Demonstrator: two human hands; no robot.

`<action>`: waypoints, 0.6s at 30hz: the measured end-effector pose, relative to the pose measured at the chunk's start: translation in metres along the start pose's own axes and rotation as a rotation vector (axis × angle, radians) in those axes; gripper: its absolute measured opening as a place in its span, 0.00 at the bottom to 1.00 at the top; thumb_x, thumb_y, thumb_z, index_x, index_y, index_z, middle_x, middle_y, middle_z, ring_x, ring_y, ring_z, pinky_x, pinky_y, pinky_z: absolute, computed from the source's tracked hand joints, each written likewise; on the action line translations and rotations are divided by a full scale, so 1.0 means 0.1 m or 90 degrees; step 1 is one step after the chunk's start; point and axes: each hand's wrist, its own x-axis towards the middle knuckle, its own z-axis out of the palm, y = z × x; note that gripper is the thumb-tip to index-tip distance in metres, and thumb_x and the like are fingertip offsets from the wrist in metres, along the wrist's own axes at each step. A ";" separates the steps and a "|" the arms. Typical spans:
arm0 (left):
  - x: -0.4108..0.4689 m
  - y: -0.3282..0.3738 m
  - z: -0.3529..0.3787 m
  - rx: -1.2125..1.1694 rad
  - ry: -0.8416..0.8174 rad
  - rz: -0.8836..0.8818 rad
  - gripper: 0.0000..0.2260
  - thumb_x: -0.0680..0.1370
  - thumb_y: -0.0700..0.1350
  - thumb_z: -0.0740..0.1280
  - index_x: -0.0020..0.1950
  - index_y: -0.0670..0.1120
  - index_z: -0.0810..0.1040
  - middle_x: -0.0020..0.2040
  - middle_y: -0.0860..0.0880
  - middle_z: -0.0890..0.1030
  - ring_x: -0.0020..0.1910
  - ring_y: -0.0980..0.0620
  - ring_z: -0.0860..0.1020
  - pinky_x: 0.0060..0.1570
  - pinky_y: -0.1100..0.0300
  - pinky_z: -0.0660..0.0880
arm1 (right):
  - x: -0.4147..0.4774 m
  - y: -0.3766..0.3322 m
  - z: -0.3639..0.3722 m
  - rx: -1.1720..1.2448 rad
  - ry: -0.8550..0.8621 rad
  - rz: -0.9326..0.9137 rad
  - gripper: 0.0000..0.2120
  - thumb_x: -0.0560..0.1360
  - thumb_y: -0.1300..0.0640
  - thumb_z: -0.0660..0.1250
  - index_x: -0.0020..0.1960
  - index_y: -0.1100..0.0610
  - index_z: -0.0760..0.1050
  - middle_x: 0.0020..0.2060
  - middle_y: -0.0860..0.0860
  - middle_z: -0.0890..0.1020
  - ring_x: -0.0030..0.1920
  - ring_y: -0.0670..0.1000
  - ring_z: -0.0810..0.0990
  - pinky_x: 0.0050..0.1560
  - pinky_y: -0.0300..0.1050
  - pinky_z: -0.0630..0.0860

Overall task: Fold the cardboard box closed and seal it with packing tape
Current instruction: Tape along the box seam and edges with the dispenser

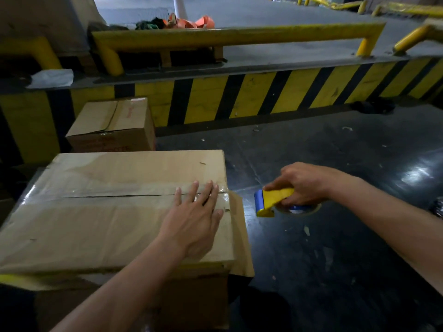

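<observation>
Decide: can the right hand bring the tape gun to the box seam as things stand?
Probably yes: the right hand holds the tape gun just off the box, but the left hand covers the seam's near end.

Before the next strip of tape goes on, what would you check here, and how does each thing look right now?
1. Top flaps of the cardboard box folded flat and meeting: ok, a thin dark gap shows along the centre seam.
2. Left hand pressing the flaps down near the seam's right end: ok.
3. Tape dispenser gripped in the right hand: ok, though held off the box, beside it.
4. Clear tape covering the whole seam: cannot tell.
5. Side flap sticking out at the right edge: not ok.
6. Tape left on the roll: cannot tell.
</observation>
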 end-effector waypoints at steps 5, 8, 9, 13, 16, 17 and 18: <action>0.04 0.08 -0.03 0.004 -0.004 -0.007 0.29 0.84 0.60 0.37 0.82 0.49 0.35 0.83 0.51 0.37 0.81 0.45 0.37 0.79 0.38 0.45 | -0.06 -0.06 0.05 0.060 0.091 -0.018 0.27 0.74 0.41 0.67 0.71 0.34 0.66 0.45 0.43 0.71 0.45 0.43 0.69 0.42 0.39 0.65; 0.02 0.07 -0.06 -0.019 0.012 -0.019 0.30 0.84 0.60 0.38 0.83 0.48 0.38 0.83 0.50 0.40 0.82 0.46 0.40 0.79 0.39 0.46 | -0.10 -0.20 -0.03 0.114 0.162 -0.002 0.27 0.73 0.41 0.68 0.71 0.36 0.68 0.42 0.39 0.71 0.43 0.43 0.71 0.41 0.39 0.67; 0.00 0.03 -0.08 -0.024 0.021 -0.021 0.30 0.84 0.60 0.39 0.83 0.48 0.40 0.84 0.50 0.42 0.82 0.47 0.41 0.79 0.40 0.47 | -0.12 -0.25 -0.08 0.141 0.191 0.013 0.27 0.73 0.42 0.69 0.71 0.36 0.68 0.42 0.38 0.72 0.45 0.43 0.72 0.41 0.39 0.67; -0.03 -0.16 -0.16 -0.027 0.048 -0.014 0.27 0.85 0.58 0.43 0.84 0.50 0.49 0.84 0.49 0.51 0.82 0.45 0.49 0.78 0.40 0.51 | -0.18 -0.56 -0.24 0.249 0.286 0.077 0.30 0.70 0.38 0.71 0.70 0.38 0.70 0.63 0.48 0.79 0.59 0.51 0.77 0.50 0.44 0.71; 0.03 -0.40 -0.25 -0.049 0.022 -0.021 0.26 0.85 0.58 0.45 0.83 0.52 0.52 0.84 0.49 0.53 0.82 0.44 0.51 0.77 0.38 0.53 | -0.19 -0.93 -0.31 0.330 0.336 0.112 0.30 0.69 0.36 0.72 0.69 0.41 0.72 0.65 0.48 0.78 0.62 0.52 0.76 0.50 0.44 0.70; 0.06 -0.50 -0.28 -0.049 0.012 -0.019 0.26 0.85 0.58 0.46 0.83 0.53 0.53 0.83 0.49 0.54 0.82 0.44 0.52 0.77 0.37 0.54 | -0.19 -1.06 -0.31 0.360 0.350 0.123 0.30 0.69 0.36 0.72 0.69 0.41 0.73 0.66 0.47 0.78 0.62 0.52 0.76 0.50 0.44 0.69; 0.08 -0.62 -0.31 -0.040 0.004 -0.009 0.25 0.85 0.58 0.46 0.82 0.53 0.54 0.83 0.48 0.55 0.81 0.43 0.53 0.76 0.36 0.55 | -0.18 -1.20 -0.30 0.384 0.359 0.138 0.31 0.69 0.35 0.71 0.69 0.41 0.73 0.66 0.47 0.77 0.62 0.52 0.75 0.49 0.44 0.69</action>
